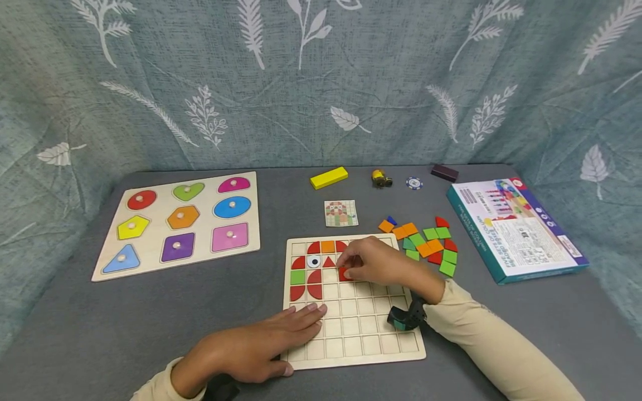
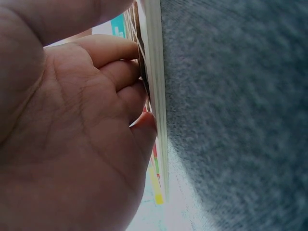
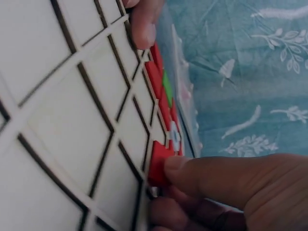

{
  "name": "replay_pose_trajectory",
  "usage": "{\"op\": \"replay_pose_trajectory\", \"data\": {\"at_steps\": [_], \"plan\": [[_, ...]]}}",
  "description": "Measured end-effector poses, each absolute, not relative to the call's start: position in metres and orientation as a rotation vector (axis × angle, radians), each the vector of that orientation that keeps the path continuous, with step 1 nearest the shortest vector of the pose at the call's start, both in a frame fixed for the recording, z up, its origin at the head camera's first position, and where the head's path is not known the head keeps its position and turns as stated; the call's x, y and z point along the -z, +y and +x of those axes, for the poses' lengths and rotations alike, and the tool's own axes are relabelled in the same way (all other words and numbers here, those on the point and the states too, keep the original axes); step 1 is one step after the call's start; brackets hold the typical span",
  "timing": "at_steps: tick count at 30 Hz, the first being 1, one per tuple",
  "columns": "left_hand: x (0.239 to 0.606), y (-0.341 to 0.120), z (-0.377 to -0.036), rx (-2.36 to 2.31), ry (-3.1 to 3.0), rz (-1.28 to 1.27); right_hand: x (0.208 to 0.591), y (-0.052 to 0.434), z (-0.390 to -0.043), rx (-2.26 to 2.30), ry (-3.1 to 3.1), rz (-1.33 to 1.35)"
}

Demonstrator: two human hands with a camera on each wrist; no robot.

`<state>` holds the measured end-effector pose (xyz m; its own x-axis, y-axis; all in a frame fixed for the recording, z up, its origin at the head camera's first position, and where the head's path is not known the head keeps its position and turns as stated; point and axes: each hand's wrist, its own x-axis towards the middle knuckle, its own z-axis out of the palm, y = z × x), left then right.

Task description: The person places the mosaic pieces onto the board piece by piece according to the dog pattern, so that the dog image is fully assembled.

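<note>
A wooden grid board (image 1: 353, 328) lies on the dark table, with several red quarter-round tiles, an eye tile (image 1: 313, 262), a green tile (image 1: 297, 277) and an orange tile (image 1: 327, 246) set in its upper left cells. Over the upper middle of the grid, my right hand (image 1: 376, 260) pinches a red tile (image 3: 159, 163) between thumb and fingers, as the right wrist view shows; the hand hides part of the top rows. My left hand (image 1: 263, 345) rests with straight fingers on the board's lower left, its thumb at the near edge.
Loose orange, green and red tiles (image 1: 431, 248) lie right of the board. A small picture card (image 1: 341, 213) is behind it. At the back are a yellow block (image 1: 329, 177), toy figure (image 1: 382, 179), chip (image 1: 414, 183) and dark block (image 1: 444, 172). A shape puzzle (image 1: 205, 245) and box (image 1: 521, 231) flank them.
</note>
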<state>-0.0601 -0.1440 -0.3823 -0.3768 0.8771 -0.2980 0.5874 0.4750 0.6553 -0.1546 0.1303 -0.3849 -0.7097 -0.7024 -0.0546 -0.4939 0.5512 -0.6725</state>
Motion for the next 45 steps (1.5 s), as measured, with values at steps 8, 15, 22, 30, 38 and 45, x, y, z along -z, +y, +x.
{"op": "replay_pose_trajectory", "data": {"at_steps": [8,15,22,30,38,45], "plan": [[0.381,-0.146,-0.060,-0.588,2.100,1.206,0.380,0.132,-0.152,0.851,2.477,-0.986],[0.382,-0.147,-0.060,-0.599,2.108,1.240,0.379,0.138,-0.155,0.841,2.512,-0.989],[0.381,-0.147,-0.060,-0.607,2.096,1.210,0.377,0.167,-0.157,0.951,2.549,-0.875],[0.382,-0.146,-0.059,-0.614,2.095,1.198,0.378,0.208,-0.160,0.980,2.719,-0.751],[0.381,-0.146,-0.059,-0.614,2.097,1.187,0.381,0.242,-0.163,1.014,2.847,-0.651],[0.381,-0.146,-0.059,-0.612,2.097,1.185,0.384,0.259,-0.171,1.034,2.871,-0.472]]}}
